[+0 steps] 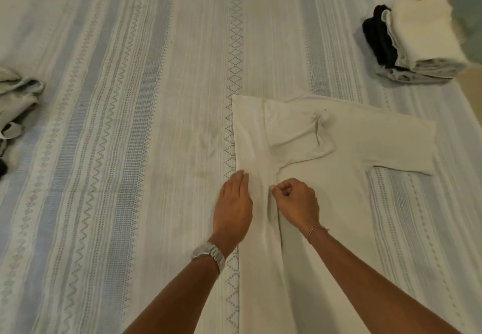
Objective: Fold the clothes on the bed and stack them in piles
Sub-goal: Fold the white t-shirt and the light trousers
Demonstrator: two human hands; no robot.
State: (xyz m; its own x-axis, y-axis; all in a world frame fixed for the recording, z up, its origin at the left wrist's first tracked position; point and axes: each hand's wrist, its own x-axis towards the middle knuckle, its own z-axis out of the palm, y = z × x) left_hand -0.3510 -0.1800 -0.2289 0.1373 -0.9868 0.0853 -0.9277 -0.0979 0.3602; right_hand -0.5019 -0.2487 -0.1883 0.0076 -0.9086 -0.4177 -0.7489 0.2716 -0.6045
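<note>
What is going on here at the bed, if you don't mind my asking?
A person is folding a white shirt on the bed. One side is already folded in. The left hand lies flat on the fold; the right hand pinches the cloth. A folded pile sits far right, unfolded clothes at left.

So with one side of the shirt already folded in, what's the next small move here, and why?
Probably fold the spread sleeve in over the shirt. The other side already lies folded in, the left hand rests flat along that edge, and the right hand pinches the fabric at the fold, so that side looks nearly settled.
</note>
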